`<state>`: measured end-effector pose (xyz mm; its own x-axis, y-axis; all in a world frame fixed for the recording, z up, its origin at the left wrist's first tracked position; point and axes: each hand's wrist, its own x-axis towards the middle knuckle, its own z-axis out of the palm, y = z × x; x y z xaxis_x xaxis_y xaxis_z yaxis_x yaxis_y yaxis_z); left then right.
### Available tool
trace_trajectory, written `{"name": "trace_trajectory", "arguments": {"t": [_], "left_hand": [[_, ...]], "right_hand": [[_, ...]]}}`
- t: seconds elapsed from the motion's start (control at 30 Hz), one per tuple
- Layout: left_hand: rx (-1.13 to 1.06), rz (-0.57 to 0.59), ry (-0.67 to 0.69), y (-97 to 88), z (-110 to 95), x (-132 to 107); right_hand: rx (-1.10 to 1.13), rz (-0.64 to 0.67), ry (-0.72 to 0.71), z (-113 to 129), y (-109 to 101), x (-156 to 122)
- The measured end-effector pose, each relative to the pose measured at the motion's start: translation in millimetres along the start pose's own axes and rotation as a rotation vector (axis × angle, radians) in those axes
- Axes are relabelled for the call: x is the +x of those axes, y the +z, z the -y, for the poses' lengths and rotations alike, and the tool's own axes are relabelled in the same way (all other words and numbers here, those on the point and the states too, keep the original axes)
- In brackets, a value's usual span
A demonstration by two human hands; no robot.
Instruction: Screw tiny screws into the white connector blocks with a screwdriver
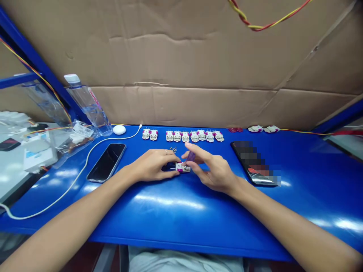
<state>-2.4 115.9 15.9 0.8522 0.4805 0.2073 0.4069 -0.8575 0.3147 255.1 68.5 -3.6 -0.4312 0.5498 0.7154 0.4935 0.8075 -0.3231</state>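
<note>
The head-worn view looks forward and down from just behind the near edge of the blue workbench; it faces the cardboard backing beyond the far edge; the left forearm and right forearm enter from the lower corners; the left hand and right hand sit near mid-frame, fairly close; the person's light clothing shows below the near edge.

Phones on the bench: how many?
2: a black smartphone at the left of the blue tabletop, a second smartphone at the right, partly pixelated. Another could hide in the far-left clutter.
</note>
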Motion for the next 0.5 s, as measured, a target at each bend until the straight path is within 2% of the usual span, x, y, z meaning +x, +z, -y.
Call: {"name": "trace_trajectory", "arguments": {"t": [0.13,0.3,0.4,0.5], "left_hand": [[-0.001,0.009,-0.008,-0.3,-0.3,-0.2],[0.007,-0.002,0.007,0.5,0.3,0.6],[-0.019,0.003,0.004,0.2,-0.3,0.7],[-0.019,0.001,-0.005,0.0,-0.9,0.7]], "right_hand": [[0.041,-0.026,-0.037,-0.6,-0.5,-0.9],[0.072,-0.001,0.043,-2.6,-0.3,-0.4],[0.053,-0.03,0.03,-5.1,0.9,-2.1],[0.091,0.007,0.018,-6.0,0.8,-2.6]]}}
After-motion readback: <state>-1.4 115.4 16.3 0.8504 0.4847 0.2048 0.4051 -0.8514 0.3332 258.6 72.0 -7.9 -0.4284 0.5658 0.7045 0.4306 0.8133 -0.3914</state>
